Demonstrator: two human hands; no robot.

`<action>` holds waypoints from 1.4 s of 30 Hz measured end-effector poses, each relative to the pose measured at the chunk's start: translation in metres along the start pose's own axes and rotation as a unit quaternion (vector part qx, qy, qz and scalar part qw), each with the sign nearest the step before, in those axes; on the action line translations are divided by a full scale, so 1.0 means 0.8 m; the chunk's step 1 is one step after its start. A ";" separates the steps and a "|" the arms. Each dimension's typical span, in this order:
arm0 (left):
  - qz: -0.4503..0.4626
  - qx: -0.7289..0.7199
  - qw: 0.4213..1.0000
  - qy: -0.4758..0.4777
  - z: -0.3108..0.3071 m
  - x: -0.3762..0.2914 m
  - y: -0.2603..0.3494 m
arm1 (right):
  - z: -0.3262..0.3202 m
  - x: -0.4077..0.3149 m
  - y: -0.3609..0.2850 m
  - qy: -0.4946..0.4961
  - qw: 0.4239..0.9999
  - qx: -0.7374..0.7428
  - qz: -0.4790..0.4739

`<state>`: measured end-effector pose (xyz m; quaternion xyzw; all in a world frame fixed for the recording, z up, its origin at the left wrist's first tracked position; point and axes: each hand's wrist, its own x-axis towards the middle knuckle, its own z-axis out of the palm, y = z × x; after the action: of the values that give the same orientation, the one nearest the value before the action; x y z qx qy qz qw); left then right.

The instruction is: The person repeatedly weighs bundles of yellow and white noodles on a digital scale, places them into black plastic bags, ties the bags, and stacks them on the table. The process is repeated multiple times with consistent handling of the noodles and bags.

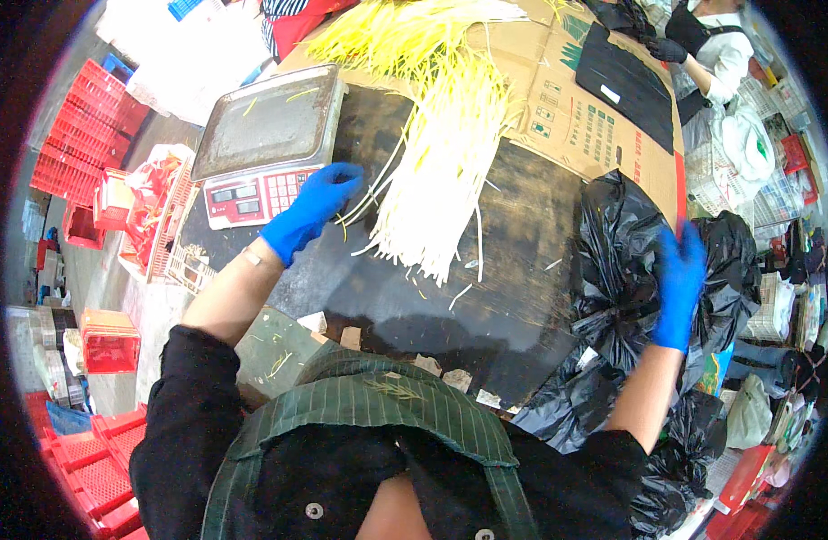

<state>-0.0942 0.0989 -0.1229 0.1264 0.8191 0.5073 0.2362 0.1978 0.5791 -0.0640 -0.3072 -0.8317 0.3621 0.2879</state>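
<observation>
My left hand [314,210], in a blue glove, hovers at the keypad corner of a digital weighing scale [268,125]. Its fingers are loosely bent, with nothing seen in them. To its right lies a long bundle of pale yellow stalks, probably garlic chives [447,155], white cut ends towards me. Motion blurs my right hand [681,283], also blue-gloved. Its fingers look spread over black plastic bags [620,250]; whether it touches them cannot be told. A dark, worn tabletop [522,223] lies under the stalks.
More yellow stalks [380,34] heap at the far edge. A printed cardboard sheet [562,101] bears a flat black plastic piece [623,88]. Another person's black-gloved hand [667,50] is at the upper right. Red crates [83,135] stack at left; white baskets [731,185] stand at right.
</observation>
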 end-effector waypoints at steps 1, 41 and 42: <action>0.066 0.017 0.998 0.016 0.006 0.024 -0.013 | 0.055 -0.007 -0.008 -0.119 0.983 0.133 -0.042; 0.176 0.231 0.957 0.007 0.192 -0.001 0.009 | 0.332 -0.095 -0.112 -0.363 0.702 0.482 0.378; 0.171 0.214 0.962 -0.020 0.189 0.000 0.012 | 0.330 -0.094 -0.111 -0.371 0.685 0.488 0.393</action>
<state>-0.0162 0.2200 -0.1709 0.3223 0.8698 0.3504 0.1296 0.0341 0.3639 -0.1647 -0.2622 -0.3794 0.8813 -0.1033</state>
